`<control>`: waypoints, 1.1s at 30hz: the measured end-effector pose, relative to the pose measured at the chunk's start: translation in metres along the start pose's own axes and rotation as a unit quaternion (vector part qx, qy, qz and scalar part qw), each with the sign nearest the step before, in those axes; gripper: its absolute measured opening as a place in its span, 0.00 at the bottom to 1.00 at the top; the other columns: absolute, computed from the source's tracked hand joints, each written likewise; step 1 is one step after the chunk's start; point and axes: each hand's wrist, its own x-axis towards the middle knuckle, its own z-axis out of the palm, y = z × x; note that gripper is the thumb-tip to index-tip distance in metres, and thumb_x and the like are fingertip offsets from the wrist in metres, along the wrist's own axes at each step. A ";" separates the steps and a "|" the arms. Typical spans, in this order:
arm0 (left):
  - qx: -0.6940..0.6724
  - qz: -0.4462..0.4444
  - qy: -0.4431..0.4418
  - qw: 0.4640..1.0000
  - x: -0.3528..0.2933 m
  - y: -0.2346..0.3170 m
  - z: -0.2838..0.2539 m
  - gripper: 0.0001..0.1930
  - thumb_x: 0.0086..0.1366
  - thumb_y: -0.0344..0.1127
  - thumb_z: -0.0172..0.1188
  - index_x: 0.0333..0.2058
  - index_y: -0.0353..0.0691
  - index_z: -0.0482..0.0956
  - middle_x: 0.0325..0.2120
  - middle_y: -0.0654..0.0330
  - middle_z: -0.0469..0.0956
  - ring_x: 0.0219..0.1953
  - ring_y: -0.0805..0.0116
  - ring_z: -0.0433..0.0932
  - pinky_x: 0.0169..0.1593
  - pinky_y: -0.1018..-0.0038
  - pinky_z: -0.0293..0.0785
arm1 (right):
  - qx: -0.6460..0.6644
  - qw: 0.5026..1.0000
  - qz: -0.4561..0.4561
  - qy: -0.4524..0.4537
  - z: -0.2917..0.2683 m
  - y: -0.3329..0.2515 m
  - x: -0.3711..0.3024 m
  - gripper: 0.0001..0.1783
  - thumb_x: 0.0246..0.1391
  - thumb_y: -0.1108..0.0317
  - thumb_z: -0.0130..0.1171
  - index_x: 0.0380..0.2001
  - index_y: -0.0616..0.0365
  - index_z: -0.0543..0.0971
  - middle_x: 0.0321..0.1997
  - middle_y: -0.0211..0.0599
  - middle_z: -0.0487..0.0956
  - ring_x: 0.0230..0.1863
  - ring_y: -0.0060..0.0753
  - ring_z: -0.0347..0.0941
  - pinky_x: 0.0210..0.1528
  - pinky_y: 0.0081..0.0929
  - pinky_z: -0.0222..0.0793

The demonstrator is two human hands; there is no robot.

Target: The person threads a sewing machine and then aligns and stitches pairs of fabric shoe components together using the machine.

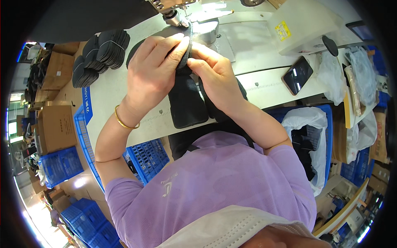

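Note:
Black fabric [185, 61] is pinched between my two hands, right below the sewing machine head [174, 17]. My left hand [155, 68] presses its thumb and fingers together on the cloth's edge. From the other side, my right hand [213, 70] grips the same piece between thumb and fingers. More of the dark cloth shows to the left, behind my left hand. A flat black padded piece [186, 103] hangs over the table's front edge beneath my hands, with another dark piece beside it. My fingers hide part of the seam.
Bundled stacks of black fabric pieces [108, 47] lie at the table's left. A smartphone [297, 75] rests on the white table [264, 84] to the right. Blue crates [149, 159] stand below, one with a white plastic liner [304, 118]. Plastic bags [331, 76] hang at the far right.

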 end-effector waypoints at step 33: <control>0.037 0.012 0.092 0.995 -0.018 0.012 0.018 0.17 0.40 0.20 0.63 0.35 0.33 0.84 0.35 0.58 0.79 0.38 0.61 0.79 0.37 0.70 0.79 | -0.056 0.998 0.029 0.021 -0.019 -0.014 0.002 0.11 0.59 0.70 0.51 0.28 0.63 0.80 0.21 0.33 0.81 0.20 0.13 0.73 0.21 0.13 0.66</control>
